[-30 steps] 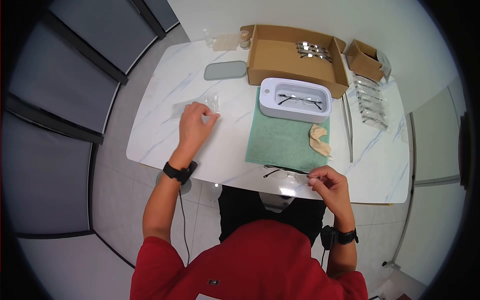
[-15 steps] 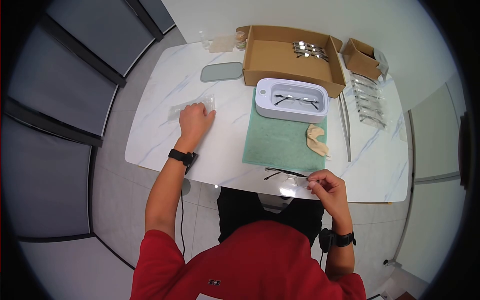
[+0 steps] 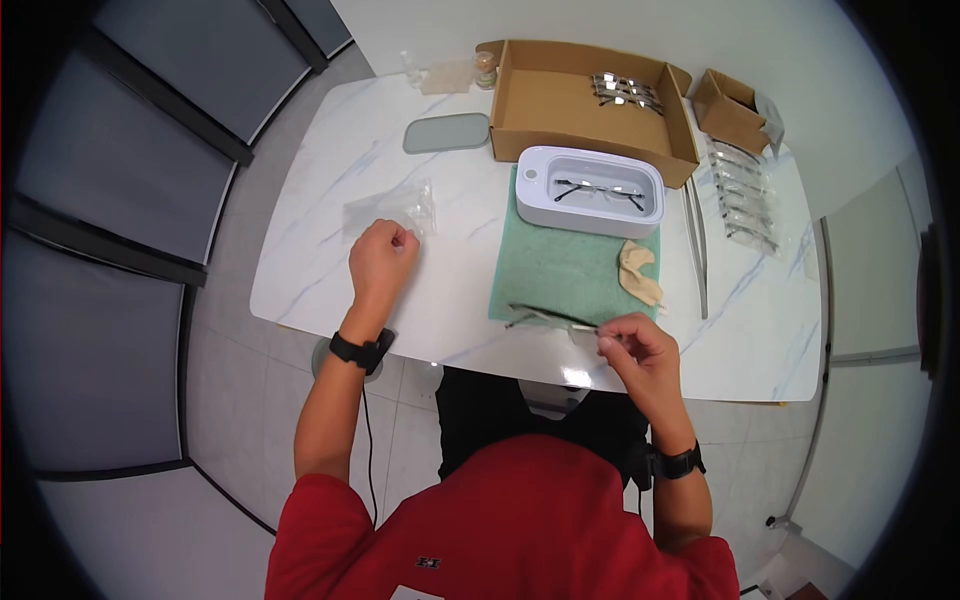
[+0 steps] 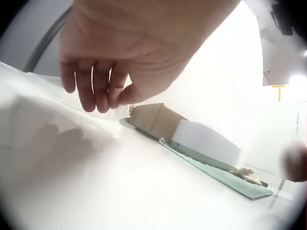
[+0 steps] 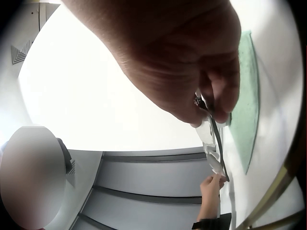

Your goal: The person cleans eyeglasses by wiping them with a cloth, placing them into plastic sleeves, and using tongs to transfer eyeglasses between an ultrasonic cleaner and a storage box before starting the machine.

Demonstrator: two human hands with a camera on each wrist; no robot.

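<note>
In the head view my right hand [image 3: 643, 355] pinches a pair of thin dark-framed eyeglasses [image 3: 550, 316] by one end. The glasses stretch leftward over the table, overlapping the near edge of the green cloth [image 3: 545, 265]. The right wrist view shows their dark temple [image 5: 218, 143] running out from between thumb and fingers. My left hand [image 3: 384, 262] is over the table beside a clear plastic bag [image 3: 385, 208]. Its fingers [image 4: 100, 88] hang loosely bent with nothing in them in the left wrist view.
On the cloth stand a white cleaner basin [image 3: 590, 217] with eyeglasses [image 3: 600, 190] inside and a crumpled beige cloth piece [image 3: 638, 275]. Behind is a cardboard tray [image 3: 545, 110] holding several glasses. Tweezers [image 3: 697, 250], bagged glasses [image 3: 740, 195], a small box [image 3: 728, 115] and a grey lid [image 3: 446, 133] lie around.
My right hand has moved the glasses leftward and away from the table's front edge. The left hand has drawn back slightly from the plastic bag toward the body.
</note>
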